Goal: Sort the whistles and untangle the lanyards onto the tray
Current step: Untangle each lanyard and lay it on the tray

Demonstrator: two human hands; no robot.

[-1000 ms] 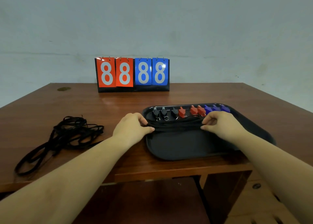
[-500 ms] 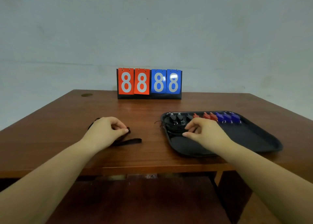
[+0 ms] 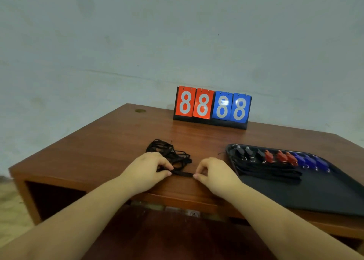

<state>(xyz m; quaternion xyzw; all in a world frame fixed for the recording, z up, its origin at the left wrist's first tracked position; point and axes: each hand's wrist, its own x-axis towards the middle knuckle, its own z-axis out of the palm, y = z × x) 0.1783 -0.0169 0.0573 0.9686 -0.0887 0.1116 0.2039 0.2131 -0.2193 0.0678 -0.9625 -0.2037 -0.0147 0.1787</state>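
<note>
**Inspector:** Start at the grip. The left hand (image 3: 146, 170) pinches one end of a short flat black strap section (image 3: 182, 174) between thumb and fingertips; the right hand (image 3: 213, 173) pinches the other end the same way. The section lies stretched between them, low over the near edge of the brown wooden table (image 3: 110, 141).

**Clerk:** And the rest of that cord?

**Inspector:** It runs back into the tangled heap of thin black lanyards (image 3: 168, 153) just behind the left hand's knuckles. Loops cross one another loosely; I cannot tell how many cords are in it, nor where the held one threads through.

**Clerk:** Risks?

**Inspector:** In my judgement, pulling the held strap sideways before its path is traced would tighten a crossing into a knot, or drag the whole heap toward the table edge. The work is close to that edge, so a slack loop could slide off.

**Clerk:** Condition of the tray?

**Inspector:** The black rectangular plastic tray (image 3: 315, 196) sits to the right, well apart from the heap. Along its far side stand the small plastic whistles in colour order: black whistles (image 3: 248, 151), then red whistles (image 3: 280, 155), then blue whistles (image 3: 309, 161), several with metal rings showing. Just in front of them lies a bundle of straightened black lanyards (image 3: 269, 172), laid lengthwise. Whistle sorting looks complete; untangling is part done.

**Clerk:** Anything else?

**Inspector:** A red-and-blue flip scoreboard (image 3: 212, 107) reading eights at the far edge.
</note>
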